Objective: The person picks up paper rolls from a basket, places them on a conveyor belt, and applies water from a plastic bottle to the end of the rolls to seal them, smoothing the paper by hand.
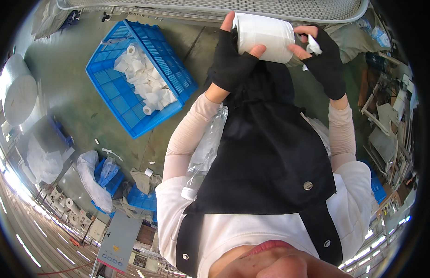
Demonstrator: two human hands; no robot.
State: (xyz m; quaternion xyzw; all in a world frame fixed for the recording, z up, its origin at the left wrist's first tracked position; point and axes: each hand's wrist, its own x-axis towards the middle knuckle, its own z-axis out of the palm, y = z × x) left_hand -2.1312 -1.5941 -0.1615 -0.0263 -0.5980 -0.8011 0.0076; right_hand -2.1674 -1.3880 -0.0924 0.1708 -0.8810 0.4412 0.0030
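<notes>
A white roll of toilet paper [265,38] lies sideways between my hands, in front of the woven conveyor at the top. My left hand [233,58], in a black fingerless glove, grips its left end, with the thumb across the near side. At the other end, my right hand [324,58], gloved the same way, has its thumb and a finger closed against the roll's edge. A crumpled scrap of white paper [313,45] sticks out within the right hand's grasp. The fingers behind the roll are hidden.
A blue plastic crate [131,118] holding loose paper and small rolls is tilted on the floor to the left. The grey woven conveyor belt [307,10] spans the top. Bags and blue bins [112,176] sit at lower left; racks [386,134] stand right.
</notes>
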